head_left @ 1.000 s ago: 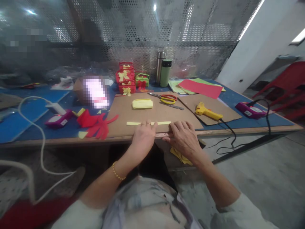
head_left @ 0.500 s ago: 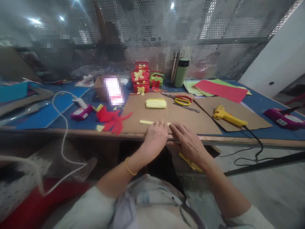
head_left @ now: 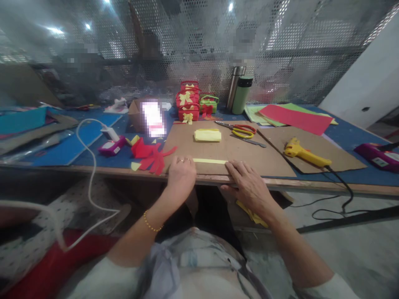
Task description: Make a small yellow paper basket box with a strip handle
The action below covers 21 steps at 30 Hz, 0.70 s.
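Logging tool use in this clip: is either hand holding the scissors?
No, the scissors lie on the cardboard beyond the left hand and right hand, which are both at the pale yellow strip.

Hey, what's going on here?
A person at a table is handling a narrow yellow strip laid on brown cardboard: the left hand is at one end, the right hand at the other. Beyond it lie a pale yellow bundle and scissors; a glue gun lies to the right.
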{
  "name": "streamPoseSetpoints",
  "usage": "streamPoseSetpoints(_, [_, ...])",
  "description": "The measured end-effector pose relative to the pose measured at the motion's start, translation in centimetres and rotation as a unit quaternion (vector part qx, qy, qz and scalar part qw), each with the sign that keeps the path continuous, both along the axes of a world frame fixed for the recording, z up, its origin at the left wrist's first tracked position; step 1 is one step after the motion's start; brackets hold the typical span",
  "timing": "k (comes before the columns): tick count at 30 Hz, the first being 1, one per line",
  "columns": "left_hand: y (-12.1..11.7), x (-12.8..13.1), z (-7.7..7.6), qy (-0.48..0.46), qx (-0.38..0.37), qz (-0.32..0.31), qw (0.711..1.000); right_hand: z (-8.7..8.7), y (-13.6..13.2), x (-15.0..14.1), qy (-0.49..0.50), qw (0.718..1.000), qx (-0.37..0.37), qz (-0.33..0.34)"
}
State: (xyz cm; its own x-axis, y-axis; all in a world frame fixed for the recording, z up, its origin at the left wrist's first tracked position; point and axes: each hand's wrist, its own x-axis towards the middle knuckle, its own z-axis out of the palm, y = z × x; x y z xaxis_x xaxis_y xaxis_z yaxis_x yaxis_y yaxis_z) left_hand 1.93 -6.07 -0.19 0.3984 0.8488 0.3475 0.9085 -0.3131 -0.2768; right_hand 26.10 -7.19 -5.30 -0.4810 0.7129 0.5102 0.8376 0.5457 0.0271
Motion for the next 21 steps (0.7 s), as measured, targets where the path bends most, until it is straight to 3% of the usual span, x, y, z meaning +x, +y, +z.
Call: streamPoseSetpoints(21, [-0.6,0.9,-0.4,0.017,-0.016,-0.001,1.0,0.7,-0.1,-1.3,-0.056,0.997,0.028,-0.036])
